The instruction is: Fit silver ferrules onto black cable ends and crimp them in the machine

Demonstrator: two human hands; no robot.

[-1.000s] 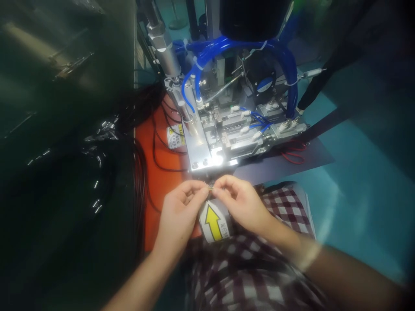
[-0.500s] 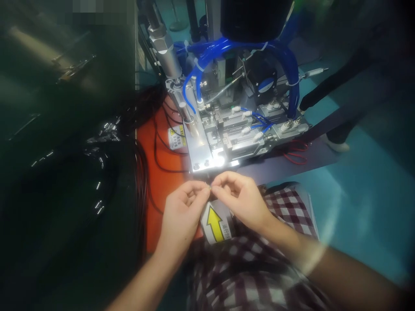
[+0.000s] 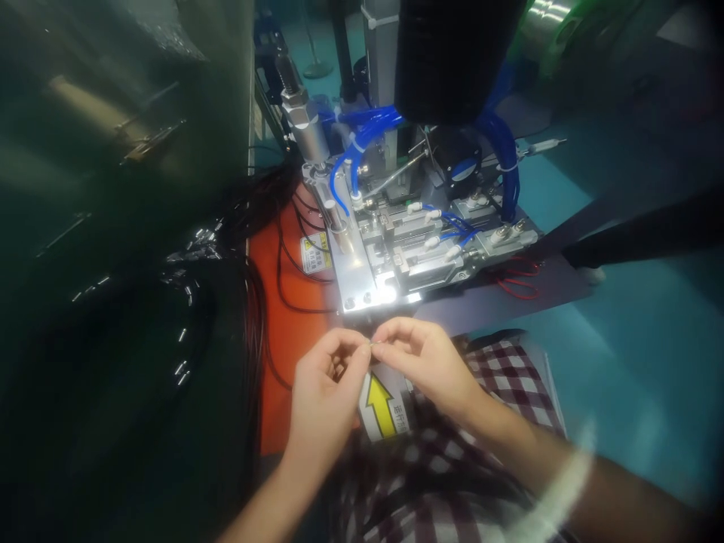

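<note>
My left hand (image 3: 331, 388) and my right hand (image 3: 427, 362) meet fingertip to fingertip just in front of a metal machine (image 3: 418, 249). Both are closed in a pinch. A tiny thing (image 3: 372, 343) shows between the fingertips, too small to name. Below the hands lies a white label with a yellow arrow (image 3: 380, 406). The machine's bright front plate (image 3: 354, 283) is a little beyond my fingers, apart from them.
Blue air tubes (image 3: 501, 158) arch over the machine, with a black cylinder (image 3: 452, 60) above. Black cables (image 3: 257, 324) run along the orange surface (image 3: 288, 317) at left, by a warning label (image 3: 315, 253). Another person's dark-clothed leg (image 3: 639, 234) stands at right.
The whole view has shifted, so the machine and hands sit slightly lower and to the right. My hands keep their pinch together. The other person's leg has changed position at right.
</note>
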